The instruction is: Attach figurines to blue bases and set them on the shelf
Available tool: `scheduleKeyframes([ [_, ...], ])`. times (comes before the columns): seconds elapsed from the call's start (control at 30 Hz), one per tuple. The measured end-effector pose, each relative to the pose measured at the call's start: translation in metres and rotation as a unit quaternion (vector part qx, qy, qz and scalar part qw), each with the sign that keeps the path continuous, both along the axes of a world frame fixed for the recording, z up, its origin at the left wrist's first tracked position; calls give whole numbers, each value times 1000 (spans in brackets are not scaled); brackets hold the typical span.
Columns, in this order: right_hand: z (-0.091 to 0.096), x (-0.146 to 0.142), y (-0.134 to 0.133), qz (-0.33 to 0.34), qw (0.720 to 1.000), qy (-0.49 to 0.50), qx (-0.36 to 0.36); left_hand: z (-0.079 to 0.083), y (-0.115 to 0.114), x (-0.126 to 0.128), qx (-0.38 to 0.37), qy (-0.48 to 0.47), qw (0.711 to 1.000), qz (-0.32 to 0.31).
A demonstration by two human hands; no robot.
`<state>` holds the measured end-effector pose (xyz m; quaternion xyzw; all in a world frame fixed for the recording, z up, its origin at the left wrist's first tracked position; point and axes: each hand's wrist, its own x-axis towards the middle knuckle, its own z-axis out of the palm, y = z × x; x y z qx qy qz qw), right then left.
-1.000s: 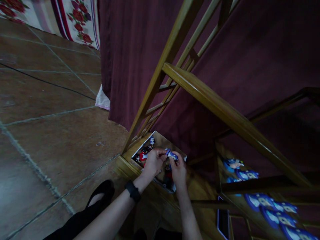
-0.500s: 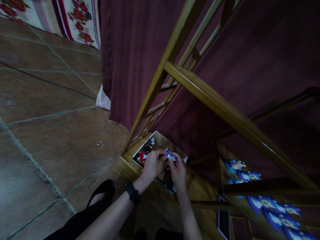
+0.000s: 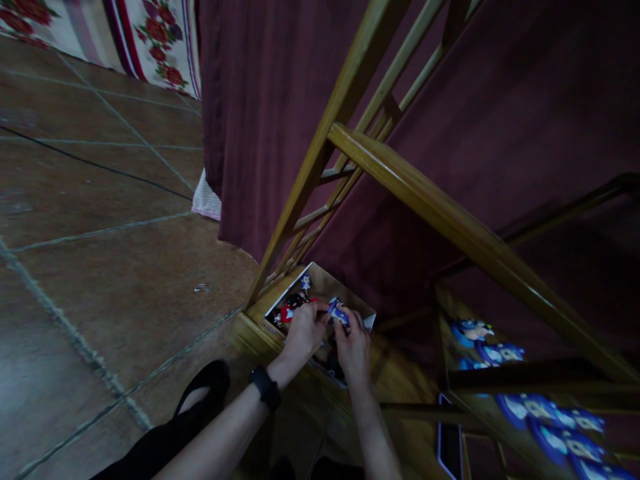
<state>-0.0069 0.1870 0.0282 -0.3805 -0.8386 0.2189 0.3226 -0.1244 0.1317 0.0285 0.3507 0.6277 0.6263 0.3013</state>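
Note:
My left hand [image 3: 305, 331] and my right hand [image 3: 353, 345] meet over a small open cardboard box [image 3: 320, 280] on the lowest wooden shelf. Both hands pinch a small blue and white figure [image 3: 339, 311] between their fingertips, just above the box. The box holds several little toys, among them a red and black one [image 3: 290, 308] and a small blue one [image 3: 305, 282] at its far end. A black band is on my left wrist.
A wooden shelf frame [image 3: 400, 180] slants overhead, with maroon curtain [image 3: 260, 100] behind. Several blue character pieces [image 3: 540, 410] lie on a shelf to the right, beside a phone [image 3: 449, 445]. Brown tiled floor [image 3: 100, 253] lies left; my dark-clad leg [image 3: 190, 413] rests there.
The two hands have shifted slightly left and closer together over the box, still pinching the blue figure. The view has barely moved.

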Motion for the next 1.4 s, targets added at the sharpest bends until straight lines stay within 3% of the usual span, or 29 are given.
scheduleKeyframes([
  [0.3,-12,3,5,-36,989,109,-98,14,-6,7,20,9,1000,7],
  [0.43,-8,4,5,-46,988,114,-92,11,-1,5,51,-3,999,-5],
  [0.63,-2,6,9,-27,994,92,-59,10,7,-1,73,-174,980,-61],
  [0.8,-1,7,10,-19,994,79,-72,11,6,-7,66,-321,943,-57],
  [0.93,8,5,6,-12,997,59,-40,9,6,-10,57,-378,923,-49],
  [1.03,17,4,2,10,999,28,18,9,6,-10,62,-357,931,-53],
  [1.17,24,4,-1,36,997,-10,74,11,5,-9,70,-256,962,-61],
  [1.3,23,5,-2,37,996,-4,81,9,6,-8,85,-203,975,-41],
  [1.4,19,4,-1,15,999,21,44,7,7,-6,85,-213,973,-38],
])
